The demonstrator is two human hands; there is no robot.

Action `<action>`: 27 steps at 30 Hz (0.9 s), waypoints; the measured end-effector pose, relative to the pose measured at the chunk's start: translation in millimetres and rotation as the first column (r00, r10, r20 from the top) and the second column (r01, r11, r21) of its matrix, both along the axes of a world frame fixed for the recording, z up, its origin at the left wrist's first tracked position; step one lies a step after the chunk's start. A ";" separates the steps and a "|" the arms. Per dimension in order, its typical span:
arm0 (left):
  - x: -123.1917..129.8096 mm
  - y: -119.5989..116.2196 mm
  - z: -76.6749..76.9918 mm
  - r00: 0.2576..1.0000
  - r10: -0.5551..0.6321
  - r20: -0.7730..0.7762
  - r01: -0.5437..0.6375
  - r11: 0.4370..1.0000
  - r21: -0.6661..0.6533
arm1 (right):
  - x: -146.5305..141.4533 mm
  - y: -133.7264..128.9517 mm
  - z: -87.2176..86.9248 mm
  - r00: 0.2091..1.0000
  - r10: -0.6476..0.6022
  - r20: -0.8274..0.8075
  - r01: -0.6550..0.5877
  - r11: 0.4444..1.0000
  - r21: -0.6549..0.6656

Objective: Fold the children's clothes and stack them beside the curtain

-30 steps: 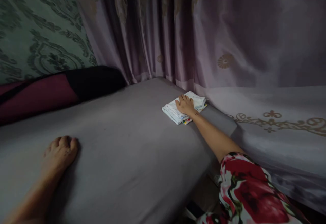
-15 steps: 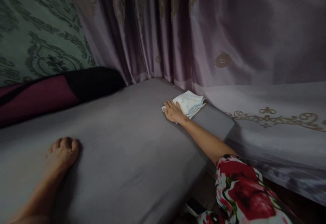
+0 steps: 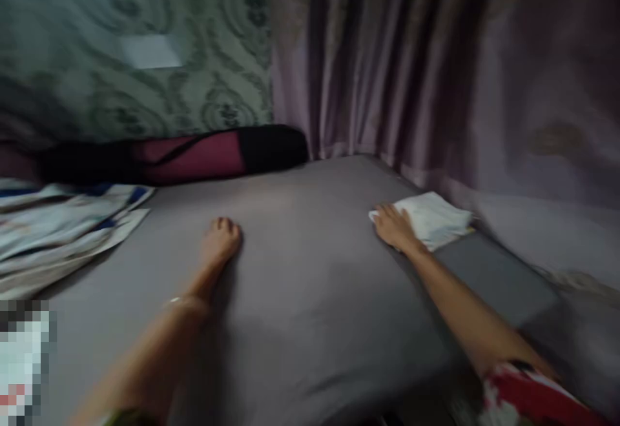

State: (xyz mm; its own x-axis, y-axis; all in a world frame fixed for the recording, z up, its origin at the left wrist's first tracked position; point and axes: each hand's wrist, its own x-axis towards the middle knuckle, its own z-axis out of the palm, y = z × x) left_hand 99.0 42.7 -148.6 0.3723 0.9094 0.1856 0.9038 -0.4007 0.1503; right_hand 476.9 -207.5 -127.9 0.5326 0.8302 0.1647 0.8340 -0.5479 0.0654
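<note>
My right hand (image 3: 393, 226) lies flat, fingers stretched out, on the left edge of a folded white cloth (image 3: 438, 216). That cloth rests near the far right edge of the grey-sheeted mattress (image 3: 300, 271), and a bit of yellow shows at its right corner. Pressed down on the sheet to the left is my left hand (image 3: 221, 239), its fingers curled in and nothing visible in them. A thin bracelet circles the left forearm.
A black and maroon long bag (image 3: 198, 155) lies along the patterned wall. Layered, folded fabrics (image 3: 62, 226) are piled at the left. Purple curtains (image 3: 368, 58) hang behind the mattress corner. A pixelated patch covers the lower left.
The view has swung left, bringing the piled fabrics and more of the wall into sight. The right hand stays on the white cloth and the left stays on the sheet.
</note>
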 end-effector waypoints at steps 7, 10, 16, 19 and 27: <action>5.8 0.2 3.3 0.993 0.045 0.105 -0.039 0.997 -0.059 | 36.4 31.2 -35.1 0.999 0.040 -0.009 -0.038 0.983 0.178; 3.1 4.2 0.0 0.990 0.029 0.135 -0.023 0.998 -0.050 | 7.4 71.4 -53.9 0.978 0.198 -0.058 -0.172 0.938 0.299; -2.7 5.4 0.6 0.992 0.009 0.125 -0.002 0.999 -0.053 | -153.7 139.5 -48.5 0.869 0.464 -0.175 -0.436 0.883 0.177; -11.2 10.8 4.6 0.987 -0.019 0.159 0.034 0.995 -0.090 | -228.8 152.5 -37.6 0.809 0.556 -0.189 -0.538 0.831 0.143; -90.8 61.6 37.4 0.943 -0.065 0.327 0.153 0.955 -0.252 | -304.8 144.6 -36.0 0.784 0.593 -0.187 -0.586 0.805 0.093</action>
State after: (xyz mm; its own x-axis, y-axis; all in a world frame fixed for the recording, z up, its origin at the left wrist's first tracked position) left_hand 8.2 104.3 -111.2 0.4354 0.8982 0.0613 0.7461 -0.3981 0.5337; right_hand 172.1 -63.0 -163.9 -0.0357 0.9897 0.1383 0.9882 0.0556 -0.1430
